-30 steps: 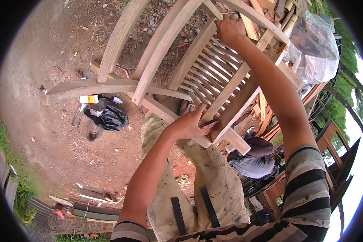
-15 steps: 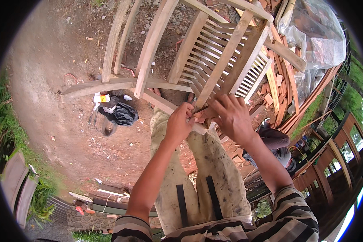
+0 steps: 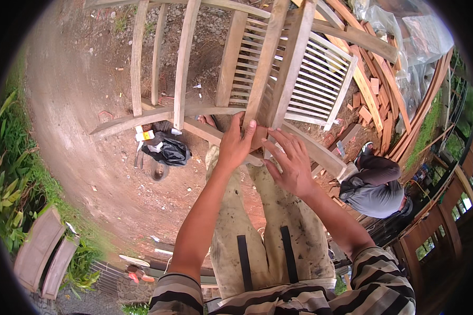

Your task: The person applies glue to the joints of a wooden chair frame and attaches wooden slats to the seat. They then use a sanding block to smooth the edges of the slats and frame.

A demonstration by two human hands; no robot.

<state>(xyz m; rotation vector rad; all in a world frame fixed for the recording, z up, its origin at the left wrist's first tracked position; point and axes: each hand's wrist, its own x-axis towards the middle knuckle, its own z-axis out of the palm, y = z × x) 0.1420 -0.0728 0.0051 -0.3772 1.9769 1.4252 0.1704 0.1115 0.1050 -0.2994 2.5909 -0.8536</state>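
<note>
A slatted wooden chair frame (image 3: 268, 68) is tipped up in front of me, its legs and rails spreading over the dirt. My left hand (image 3: 235, 143) grips a thick upright rail of the frame, thumb on top. My right hand (image 3: 290, 161) lies flat with fingers spread against the neighbouring rail (image 3: 320, 152) just to the right. Both hands are close together above my knees in stained light trousers (image 3: 268, 231).
A dark cloth bundle with a small yellow-and-white container (image 3: 160, 147) lies on the dirt at left. A person in grey (image 3: 376, 186) crouches at right beside stacked timber (image 3: 389, 84). Plants and wooden planks (image 3: 42, 252) edge the lower left.
My right hand came down from the top of the chair to join my left at the lower rail. The chair frame now stands steeper and closer in front of me.
</note>
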